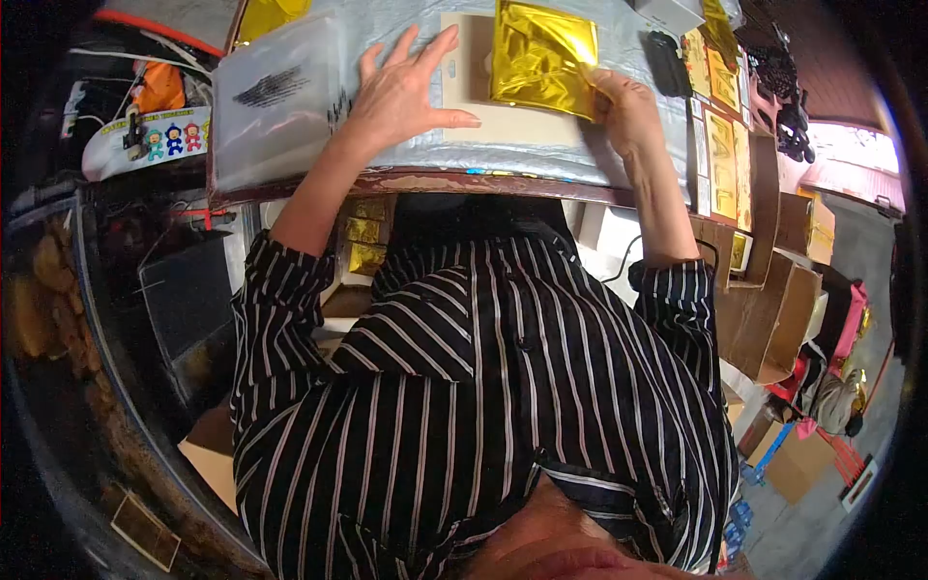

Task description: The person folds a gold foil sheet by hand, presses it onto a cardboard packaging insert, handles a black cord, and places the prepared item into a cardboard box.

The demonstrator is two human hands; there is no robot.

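Observation:
A shiny gold foil packet (pixel 543 56) is pinched at its lower right edge by my right hand (pixel 626 108). Beneath it, a cream card (pixel 512 124) lies on the silvery covered table (pixel 406 159), partly hidden by the packet. My left hand (pixel 401 97) is spread with fingers apart, its thumb over the left part of the card. It holds nothing. To the left of that hand lies a stack of clear plastic sleeves (pixel 275 121) with small black marks on it.
A black object (pixel 667 63) sits right of the packet. Cardboard boxes with gold packs (pixel 723 159) stand along the table's right side. More gold packets (pixel 365 232) show below the table edge. At left is a white bag with cartoon figures (pixel 159 140).

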